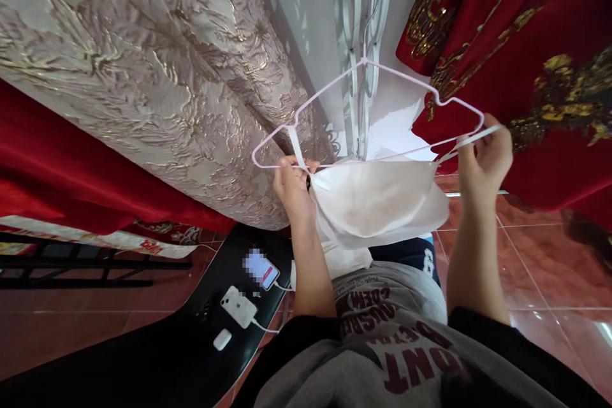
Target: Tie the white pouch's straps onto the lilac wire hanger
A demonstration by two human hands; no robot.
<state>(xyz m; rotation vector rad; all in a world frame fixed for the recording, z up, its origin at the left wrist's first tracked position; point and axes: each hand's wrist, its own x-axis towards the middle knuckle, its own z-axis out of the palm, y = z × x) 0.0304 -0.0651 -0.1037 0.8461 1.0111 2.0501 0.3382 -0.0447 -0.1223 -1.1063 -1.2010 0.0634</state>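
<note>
A pale pink clothes hanger [329, 83] hangs by its hook in front of me. Below its lower bar is a white, partly sheer garment [377, 194] with thin shoulder straps. Its left strap [297, 148] is looped over the notch in the hanger's left arm. My left hand [292, 185] is closed around the lower bar near that strap. On the other side, my right hand [485, 156] grips the right strap [449, 154], pulled out taut beside the hanger's right end. Whether its fingers also hold the hanger is hard to see.
White metal rack bars [358, 102] rise behind the hanger. A beige-gold embossed curtain [157, 64] hangs left, red embroidered cloth [540, 76] right. On a black bench [157, 338] lie two phones [261, 268] on cables and a small white case [222, 339]. The floor [530, 261] is reddish tile.
</note>
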